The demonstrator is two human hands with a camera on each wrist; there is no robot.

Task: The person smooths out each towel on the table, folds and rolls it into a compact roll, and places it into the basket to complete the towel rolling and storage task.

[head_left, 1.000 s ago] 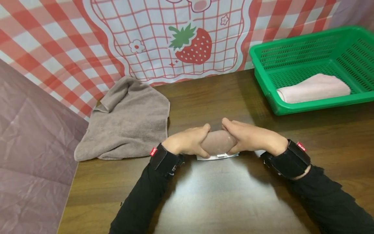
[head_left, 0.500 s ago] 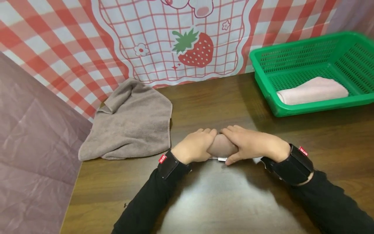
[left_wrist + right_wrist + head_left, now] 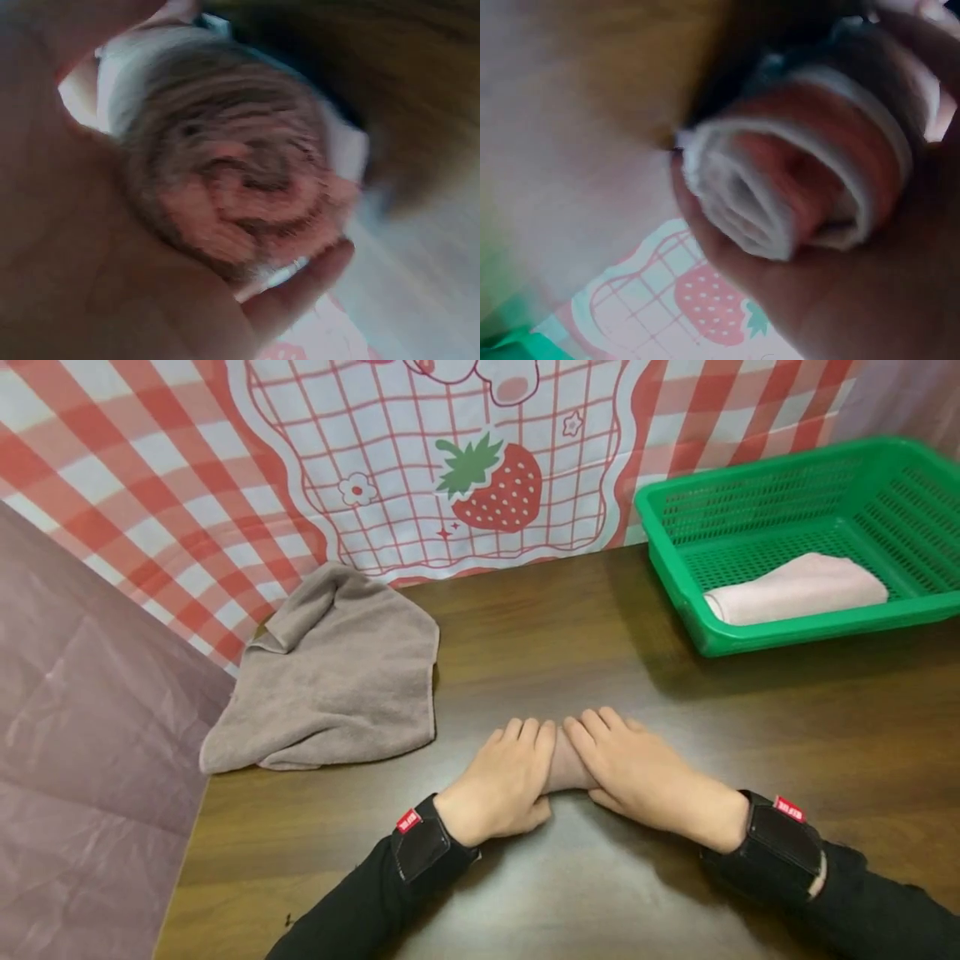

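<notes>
- Together, the left hand (image 3: 504, 781) and the right hand (image 3: 647, 774) lie over a rolled towel (image 3: 564, 766) on the wooden table (image 3: 825, 718), fingertips almost meeting over its middle.
- The left hand's fingers curl over the roll; its wrist view, blurred, shows the spiral end of the towel (image 3: 240, 180) cupped in the palm, thumb under it.
- The right hand likewise wraps the other end, and its wrist view shows the folded layers of that end (image 3: 795, 187) held inside the curled fingers.
- Only a short strip of the roll shows between the two hands; the rest is covered.
- Compared with a second ago, the hands have closed in towards each other and come nearer the person, and far less of the roll is exposed; the white tag seen under it then is hidden.
- Left of the roll, well apart, a loose grey-brown towel (image 3: 337, 681) lies crumpled at the table's edge.
- Far right of the roll stands a green basket (image 3: 675, 568) holding a folded pink towel (image 3: 795, 589).
</notes>
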